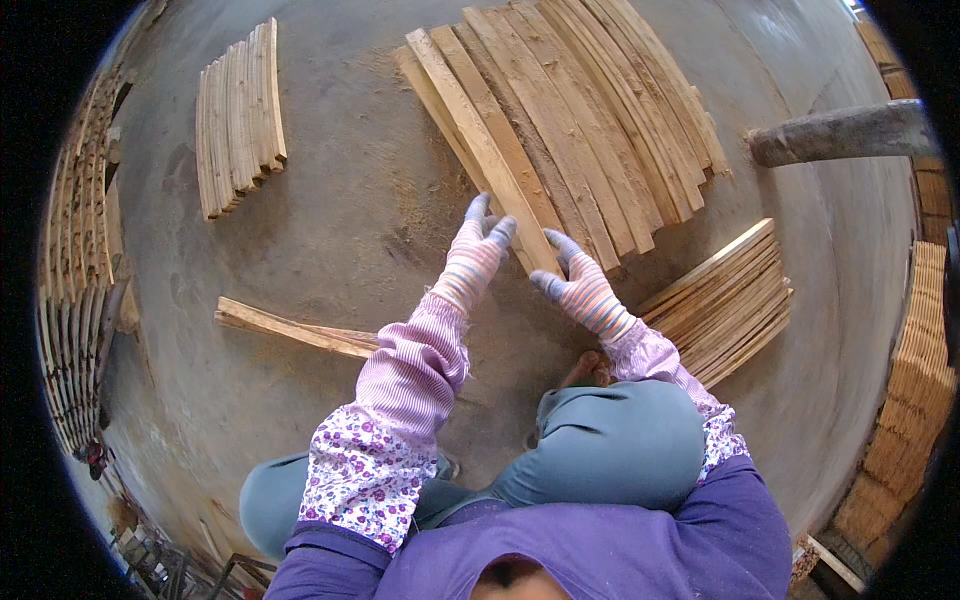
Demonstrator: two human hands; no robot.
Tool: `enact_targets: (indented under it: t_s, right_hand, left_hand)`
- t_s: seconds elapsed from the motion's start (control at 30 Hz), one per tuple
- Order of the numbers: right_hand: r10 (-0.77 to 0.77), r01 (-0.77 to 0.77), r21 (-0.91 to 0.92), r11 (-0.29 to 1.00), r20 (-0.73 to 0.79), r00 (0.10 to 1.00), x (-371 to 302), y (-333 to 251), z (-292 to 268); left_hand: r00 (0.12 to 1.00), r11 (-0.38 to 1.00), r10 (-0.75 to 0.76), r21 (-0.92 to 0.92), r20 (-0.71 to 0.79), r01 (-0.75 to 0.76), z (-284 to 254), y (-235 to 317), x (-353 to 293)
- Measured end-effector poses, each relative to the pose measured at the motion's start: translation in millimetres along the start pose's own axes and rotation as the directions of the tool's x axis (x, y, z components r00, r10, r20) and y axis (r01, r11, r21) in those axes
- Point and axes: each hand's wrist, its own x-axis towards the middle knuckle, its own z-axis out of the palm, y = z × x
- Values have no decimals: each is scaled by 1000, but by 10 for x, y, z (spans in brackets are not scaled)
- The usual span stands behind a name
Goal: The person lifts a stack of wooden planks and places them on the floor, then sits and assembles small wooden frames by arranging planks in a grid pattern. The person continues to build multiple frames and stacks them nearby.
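Head view, logging fast from my remote seat. Key relation: the wooden strip [468,130] lies straight ahead of the hands, on the left side of the wide row of boards [590,120], its near end between the two gloves. Long axis runs away from the wearer and slants left.

Right hand [590,288] is nearer that end; thumb and fingers sit around it, narrow gap. Left hand [470,252] is a bit farther up, fingers by the left edge, thumb at the top face. Both look to be touching; how firmly either grips, I can't tell.

Containers: I make out none. Wood sits directly on the floor [340,220]: a smaller row of strips [240,125] toward the floor's far left, loose strips [295,328] left of the left sleeve, and a slanted pile [730,300] right of the right hand, partly hidden by that sleeve. Along the floor's right edge I mark brown stacks [905,370]; along its left edge, stacked slats [75,250]. Grey post [850,135] is far right, well apart from the hands.
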Motion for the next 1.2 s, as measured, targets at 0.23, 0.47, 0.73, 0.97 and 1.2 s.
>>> enact_targets:
  t_s: [0.23, 0.47, 0.73, 0.97, 1.2]
  right_hand:
    - [323, -502, 814, 293, 410, 853, -14, -189, -193]
    - [237, -556, 799, 229, 508, 828, 20, -71, -122]
    - [243, -319, 229, 920, 307, 920, -27, -484, -40]
    - [319, -462, 171, 870, 518, 793, -167, -604, -57]
    - [255, -354, 143, 924, 459, 851, -275, -565, -59]
  left_hand:
    - [998, 995, -40, -91, -40, 36, -105, -66, 105]
    - [998, 990, 21, -136, -54, -28, 75, 30, 121]
    - [993, 965, -103, -249, -64, 84, -9, -326, 320]
    - [990, 995, -71, -82, -125, 61, -176, -519, 752]
    - [967, 998, 30, 66, -253, -14, -122, -456, 724]
